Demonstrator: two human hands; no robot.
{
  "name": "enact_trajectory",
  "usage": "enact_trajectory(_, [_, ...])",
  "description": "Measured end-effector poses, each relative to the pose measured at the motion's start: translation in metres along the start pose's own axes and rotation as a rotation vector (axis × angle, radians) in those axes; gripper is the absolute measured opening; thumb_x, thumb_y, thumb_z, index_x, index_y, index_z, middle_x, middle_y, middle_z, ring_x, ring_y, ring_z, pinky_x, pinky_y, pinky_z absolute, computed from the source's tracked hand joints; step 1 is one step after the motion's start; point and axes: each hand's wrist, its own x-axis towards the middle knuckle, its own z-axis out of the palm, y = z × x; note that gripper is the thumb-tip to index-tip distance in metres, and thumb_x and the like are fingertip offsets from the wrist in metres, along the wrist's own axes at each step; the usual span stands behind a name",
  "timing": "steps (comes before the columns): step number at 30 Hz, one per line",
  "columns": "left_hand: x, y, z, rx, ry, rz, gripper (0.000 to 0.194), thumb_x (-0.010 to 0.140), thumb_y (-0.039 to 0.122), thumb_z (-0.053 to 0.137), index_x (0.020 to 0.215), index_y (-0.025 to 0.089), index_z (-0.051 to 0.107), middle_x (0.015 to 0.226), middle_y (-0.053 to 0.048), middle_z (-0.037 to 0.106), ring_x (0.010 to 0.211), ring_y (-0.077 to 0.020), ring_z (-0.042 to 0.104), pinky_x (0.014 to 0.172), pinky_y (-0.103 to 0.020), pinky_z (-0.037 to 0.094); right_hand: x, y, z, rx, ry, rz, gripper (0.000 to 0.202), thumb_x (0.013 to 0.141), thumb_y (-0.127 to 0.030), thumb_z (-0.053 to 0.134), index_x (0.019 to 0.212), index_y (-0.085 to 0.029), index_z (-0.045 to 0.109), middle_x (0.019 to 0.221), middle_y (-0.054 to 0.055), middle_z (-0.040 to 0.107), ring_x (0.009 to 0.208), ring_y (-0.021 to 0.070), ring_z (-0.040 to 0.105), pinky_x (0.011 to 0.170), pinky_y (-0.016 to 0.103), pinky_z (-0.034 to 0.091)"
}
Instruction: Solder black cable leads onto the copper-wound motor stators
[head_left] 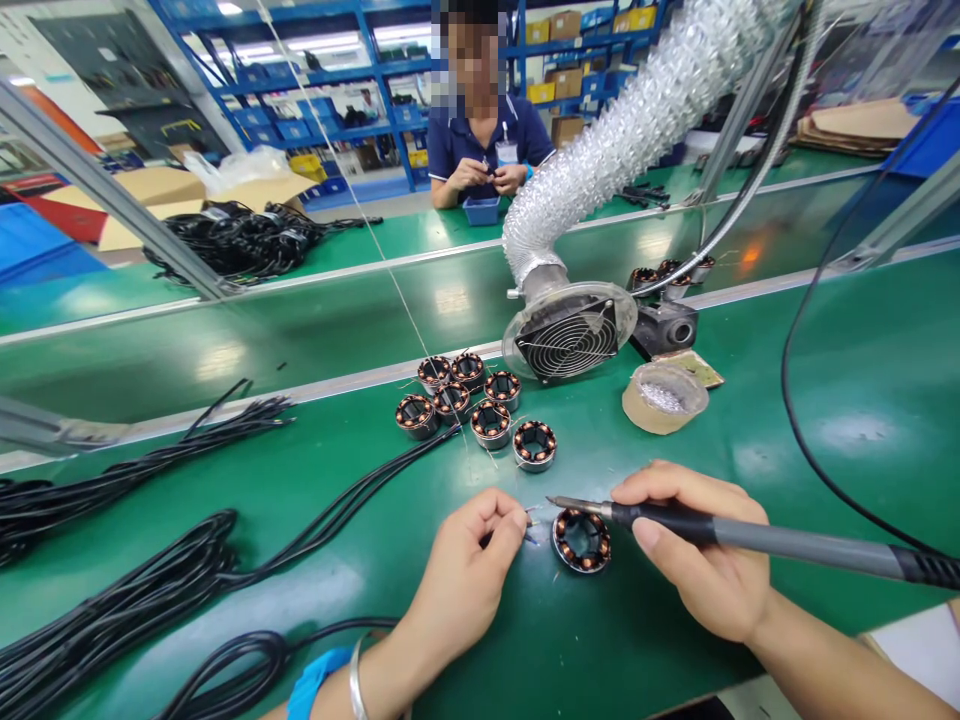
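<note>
Black, copper-wound ring stator [583, 560]: lying between hands
Left hand [466, 565]: pinching thin coloured wires [532, 538]
Right hand [716, 588]: gripping grey-black soldering iron [802, 545]

Gripping a slim soldering iron with a grey-and-black handle [802, 546] in the right hand [712, 560], with its tip near thin wires, partly blue [532, 538], pinched in the left hand [465, 565]. Wearing a bright blue wristband [321, 682] and a silver bangle [355, 682] on the left wrist. Seeing 1 copper-wound metal ring [562, 560] on the green tabletop [757, 425] between the hands, and 7 similar rings [491, 424] grouped beyond. Facing a round black-grilled fan [574, 342] on a crinkled silver duct [600, 150], near a round tan pot [651, 414]. Showing long black cables [127, 600] at left, and a person in a navy shirt [456, 138] across the bench.
</note>
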Motion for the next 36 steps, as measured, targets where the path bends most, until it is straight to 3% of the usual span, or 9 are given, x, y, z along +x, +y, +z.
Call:
enact_trajectory(10, [0.0,-0.001,0.001,0.005,-0.025,0.0,0.029,0.089,0.043,0.051,0.073,0.019,0.053,0.064,0.004,0.044,0.061,-0.0131,0.039,0.058,-0.024,0.03,0.001,-0.002,0.003,-0.008,-0.053,-0.025,0.014,0.08,-0.016,0.055,0.089,-0.021,0.064,0.067,-0.002,0.065,0.052,0.0123,0.057,0.048,0.025,0.046])
enact_trajectory(24, [0.0,0.001,0.0,0.028,-0.046,-0.008,0.028,0.089,0.041,0.049,0.073,0.018,0.051,0.063,0.004,0.043,0.06,-0.0128,0.039,0.058,-0.025,0.029,-0.006,-0.01,0.013,-0.067,-0.083,-0.295,0.026,0.074,-0.008,0.049,0.094,-0.018,0.064,0.057,0.0,0.052,0.045,0.0138,0.042,0.046,0.028,0.031])
enact_trajectory(36, [-0.001,0.0,0.001,0.021,-0.05,-0.003,0.029,0.09,0.042,0.049,0.073,0.018,0.052,0.063,0.004,0.043,0.06,-0.013,0.039,0.058,-0.025,0.029,-0.005,-0.007,0.01,0.009,-0.024,-0.277,0.025,0.072,-0.007,0.052,0.092,-0.013,0.066,0.057,0.002,0.055,0.045,0.0118,0.042,0.046,0.027,0.028])
